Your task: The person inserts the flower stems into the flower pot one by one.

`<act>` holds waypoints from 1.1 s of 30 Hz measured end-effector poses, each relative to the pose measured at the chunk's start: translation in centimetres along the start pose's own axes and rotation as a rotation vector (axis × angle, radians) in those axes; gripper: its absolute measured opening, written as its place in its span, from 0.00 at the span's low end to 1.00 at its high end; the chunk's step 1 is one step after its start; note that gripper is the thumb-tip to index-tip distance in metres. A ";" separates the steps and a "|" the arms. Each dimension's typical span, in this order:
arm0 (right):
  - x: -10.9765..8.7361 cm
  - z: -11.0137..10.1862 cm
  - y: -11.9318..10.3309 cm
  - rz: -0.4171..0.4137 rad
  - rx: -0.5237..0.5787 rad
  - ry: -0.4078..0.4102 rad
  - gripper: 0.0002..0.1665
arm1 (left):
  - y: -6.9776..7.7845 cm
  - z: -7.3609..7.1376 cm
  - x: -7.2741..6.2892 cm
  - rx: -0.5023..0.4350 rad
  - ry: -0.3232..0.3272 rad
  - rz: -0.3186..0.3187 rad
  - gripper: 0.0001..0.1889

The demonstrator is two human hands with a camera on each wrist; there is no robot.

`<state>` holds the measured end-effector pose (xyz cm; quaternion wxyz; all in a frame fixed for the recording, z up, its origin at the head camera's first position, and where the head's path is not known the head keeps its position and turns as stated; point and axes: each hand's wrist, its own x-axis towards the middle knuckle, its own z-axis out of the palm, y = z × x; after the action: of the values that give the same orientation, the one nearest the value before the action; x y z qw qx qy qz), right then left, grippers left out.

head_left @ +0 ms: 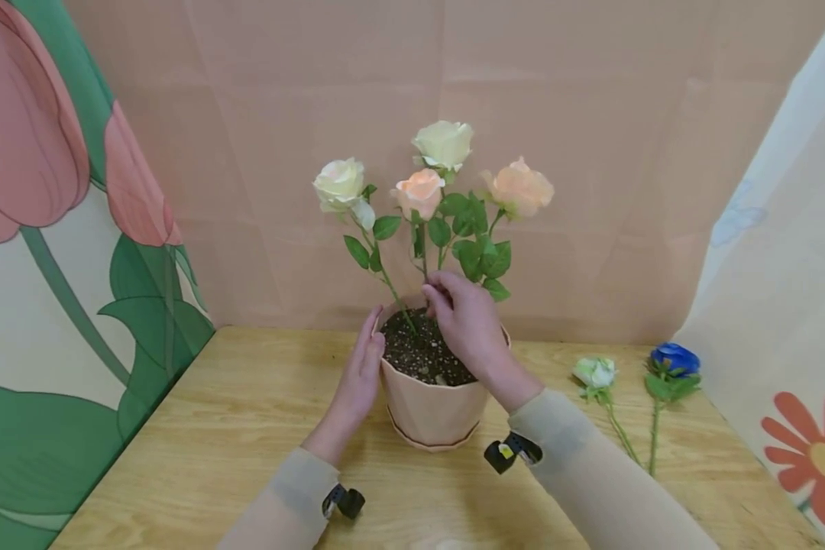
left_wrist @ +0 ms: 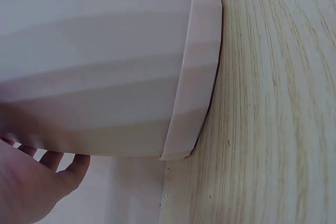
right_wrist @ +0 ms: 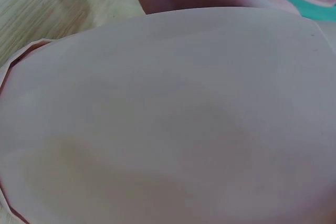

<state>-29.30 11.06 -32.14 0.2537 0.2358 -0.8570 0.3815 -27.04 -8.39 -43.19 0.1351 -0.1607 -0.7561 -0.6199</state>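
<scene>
One peach rose (head_left: pixel 419 194) pinched by right hand (head_left: pixel 469 325) above soil (head_left: pixel 412 353); left hand (head_left: pixel 361 370) uncurled against pot (head_left: pixel 435 409).

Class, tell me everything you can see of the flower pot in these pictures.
The pot is pale pink with flat facets down its sides; whether it is plastic or ceramic, I cannot tell. It stands upright in a matching shallow saucer on the wooden table. Dark, speckled soil lies inside, below the rim. The left hand rests against its side, while the right hand pinches a rose stem above the soil.
</scene>
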 end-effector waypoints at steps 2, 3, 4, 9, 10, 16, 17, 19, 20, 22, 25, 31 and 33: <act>0.0 0.0 0.0 -0.004 0.001 -0.001 0.09 | 0.0 0.0 0.0 -0.005 0.000 0.005 0.31; 0.0 0.0 0.0 -0.004 -0.001 0.000 0.09 | 0.0 0.0 0.0 -0.008 0.000 0.007 0.31; 0.0 0.0 0.0 -0.002 0.002 0.002 0.10 | 0.0 0.0 0.0 -0.007 0.001 0.008 0.31; 0.2 0.0 -0.1 0.002 -0.008 0.005 0.10 | 0.0 -0.1 0.1 0.001 0.002 0.002 0.31; 0.2 0.1 -0.1 -0.004 -0.011 0.002 0.10 | 0.0 -0.1 0.1 0.003 0.003 0.001 0.31; 0.4 0.1 -0.4 -0.019 -0.021 -0.023 0.11 | 0.1 -0.1 0.2 0.003 0.000 0.001 0.31; 0.4 0.1 -0.4 -0.011 -0.019 -0.025 0.11 | 0.1 -0.1 0.3 0.001 -0.001 0.000 0.31; 0.4 0.1 -0.3 0.002 -0.015 -0.027 0.11 | 0.1 -0.1 0.3 -0.006 -0.006 0.002 0.31; 0.3 0.1 -0.2 0.005 -0.015 -0.027 0.10 | 0.1 -0.1 0.3 -0.009 -0.007 0.004 0.31; 0.3 0.2 -0.2 0.005 -0.017 -0.030 0.10 | 0.1 -0.1 0.3 -0.013 -0.007 0.000 0.31; 0.3 0.4 -0.1 0.007 -0.016 -0.033 0.09 | 0.0 -0.1 0.3 -0.016 -0.006 -0.005 0.30; 0.1 0.5 -0.1 0.055 0.008 -0.028 0.09 | 0.0 -0.1 0.2 0.003 -0.004 -0.023 0.31; 0.1 0.5 -0.1 0.070 0.018 -0.027 0.10 | 0.0 -0.1 0.2 0.001 -0.003 -0.020 0.31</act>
<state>-29.42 10.61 -32.34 0.2263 0.2130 -0.8646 0.3948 -27.18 -8.47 -43.07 0.1277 -0.1541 -0.7581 -0.6207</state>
